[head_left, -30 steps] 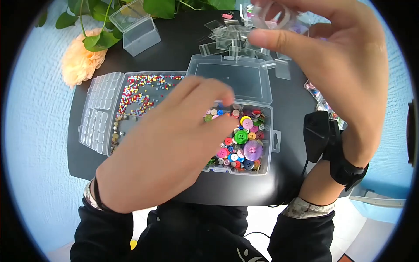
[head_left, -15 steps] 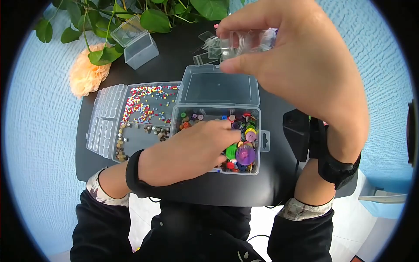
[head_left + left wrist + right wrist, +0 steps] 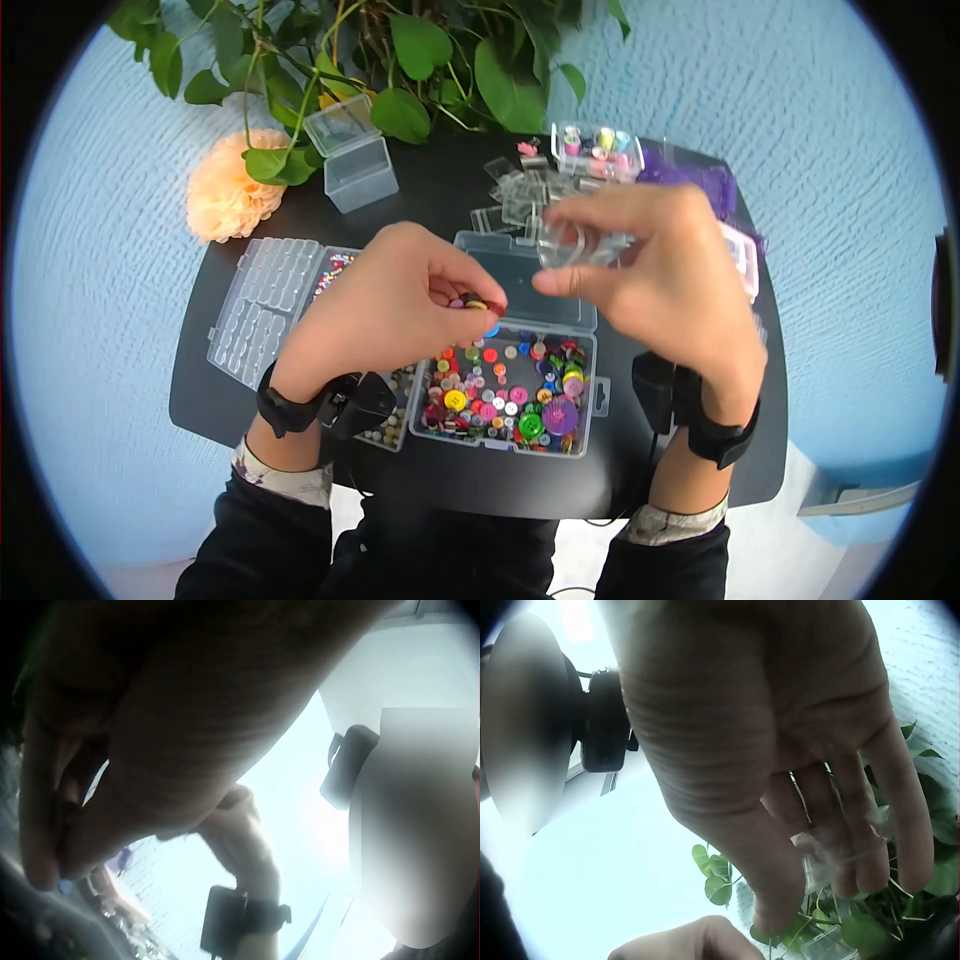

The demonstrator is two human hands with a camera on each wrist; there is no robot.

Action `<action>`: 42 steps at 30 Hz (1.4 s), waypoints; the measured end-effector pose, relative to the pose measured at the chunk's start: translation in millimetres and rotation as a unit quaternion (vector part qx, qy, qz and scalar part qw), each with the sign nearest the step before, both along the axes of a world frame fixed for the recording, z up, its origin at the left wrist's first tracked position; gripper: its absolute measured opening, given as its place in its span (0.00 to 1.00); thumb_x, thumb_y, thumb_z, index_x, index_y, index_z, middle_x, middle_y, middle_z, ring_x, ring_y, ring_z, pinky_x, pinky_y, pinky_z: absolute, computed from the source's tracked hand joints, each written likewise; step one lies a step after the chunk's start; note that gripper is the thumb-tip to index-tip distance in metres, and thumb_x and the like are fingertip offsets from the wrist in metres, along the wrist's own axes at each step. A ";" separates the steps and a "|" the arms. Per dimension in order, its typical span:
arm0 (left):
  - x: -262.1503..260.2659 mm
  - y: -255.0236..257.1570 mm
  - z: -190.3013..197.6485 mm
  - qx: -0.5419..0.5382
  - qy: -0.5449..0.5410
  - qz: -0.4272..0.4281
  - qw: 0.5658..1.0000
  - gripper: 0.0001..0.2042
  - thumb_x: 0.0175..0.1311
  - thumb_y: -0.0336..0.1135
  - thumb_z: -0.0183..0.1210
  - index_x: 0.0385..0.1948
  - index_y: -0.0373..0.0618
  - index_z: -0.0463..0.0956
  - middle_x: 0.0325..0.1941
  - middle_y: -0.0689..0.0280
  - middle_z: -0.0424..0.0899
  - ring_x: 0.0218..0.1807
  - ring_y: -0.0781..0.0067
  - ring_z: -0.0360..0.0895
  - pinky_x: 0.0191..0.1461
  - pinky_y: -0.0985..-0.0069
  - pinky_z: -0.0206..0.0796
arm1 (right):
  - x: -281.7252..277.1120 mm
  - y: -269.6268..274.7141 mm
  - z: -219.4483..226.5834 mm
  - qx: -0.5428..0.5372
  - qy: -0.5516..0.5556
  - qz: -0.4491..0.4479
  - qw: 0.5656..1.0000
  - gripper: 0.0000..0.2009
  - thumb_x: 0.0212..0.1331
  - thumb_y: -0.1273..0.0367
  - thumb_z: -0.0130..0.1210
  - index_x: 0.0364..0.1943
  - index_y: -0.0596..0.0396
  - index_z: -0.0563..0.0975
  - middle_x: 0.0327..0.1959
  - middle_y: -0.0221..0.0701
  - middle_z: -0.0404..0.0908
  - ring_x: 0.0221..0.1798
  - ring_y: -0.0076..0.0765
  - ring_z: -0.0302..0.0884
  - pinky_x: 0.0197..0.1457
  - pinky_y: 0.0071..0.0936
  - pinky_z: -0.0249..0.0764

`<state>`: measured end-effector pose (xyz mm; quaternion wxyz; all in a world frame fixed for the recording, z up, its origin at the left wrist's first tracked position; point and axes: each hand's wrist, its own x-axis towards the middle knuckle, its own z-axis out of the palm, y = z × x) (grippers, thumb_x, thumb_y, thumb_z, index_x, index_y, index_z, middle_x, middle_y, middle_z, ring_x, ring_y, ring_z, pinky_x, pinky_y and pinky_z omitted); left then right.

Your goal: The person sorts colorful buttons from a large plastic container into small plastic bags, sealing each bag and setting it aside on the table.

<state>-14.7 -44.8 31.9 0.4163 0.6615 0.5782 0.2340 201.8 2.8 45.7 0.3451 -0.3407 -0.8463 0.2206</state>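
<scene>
My left hand (image 3: 375, 300) is raised above the left part of an open clear plastic box (image 3: 500, 448), pinching several small buttons (image 3: 475, 304) between thumb and fingers. A blue button (image 3: 65, 886) peeks out at the fingertips in the left wrist view. Opposite it, my right hand (image 3: 665, 280) grips a clear round plastic container (image 3: 560, 255) tipped sideways, its rim turned toward the left hand. The right wrist view has part of this clear plastic (image 3: 817, 866) inside the curved fingers. Below lie many mixed buttons (image 3: 487, 411), among them a large purple one (image 3: 560, 416).
Left of the button box is a bead case with a gridded lid (image 3: 265, 310), partly behind the left arm. Farther back stand a small open clear box (image 3: 360, 180), loose clear plastic pieces (image 3: 525, 195) and a tray of colourful items (image 3: 597, 152). Leaves (image 3: 420, 45) overhang the back.
My left hand dipped among the buttons, then rose with several pinched. The right hand, still gripping the clear container, sits lower and facing the left hand. The head view has tilted upward.
</scene>
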 end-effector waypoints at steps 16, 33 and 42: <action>4.5 13.5 7.2 0.102 -0.098 0.002 0.990 0.08 0.57 0.24 0.65 0.36 0.31 0.83 0.27 0.61 0.85 0.28 0.82 0.81 0.33 0.84 0.72 | -22.7 -21.0 -61.5 -0.032 0.083 -0.030 0.996 0.22 0.40 0.72 0.75 0.44 0.61 0.83 0.28 0.37 0.82 0.26 0.32 0.77 0.31 0.25 0.73; 5.5 12.7 -2.0 0.122 -0.067 -0.034 0.990 0.10 0.51 0.23 0.68 0.36 0.31 0.83 0.35 0.60 0.83 0.38 0.72 0.82 0.45 0.77 0.77 | -16.5 -26.9 -70.0 -0.052 0.071 -0.057 0.995 0.23 0.41 0.69 0.76 0.46 0.60 0.84 0.31 0.32 0.85 0.33 0.25 0.80 0.33 0.20 0.75; 4.9 8.2 26.3 0.021 -0.009 -0.001 1.000 0.08 0.53 0.24 0.68 0.34 0.33 0.84 0.30 0.60 0.86 0.34 0.77 0.82 0.40 0.81 0.75 | -16.9 -25.5 -64.4 -0.043 0.072 -0.054 0.995 0.21 0.41 0.71 0.76 0.43 0.64 0.83 0.30 0.37 0.84 0.29 0.28 0.81 0.35 0.23 0.78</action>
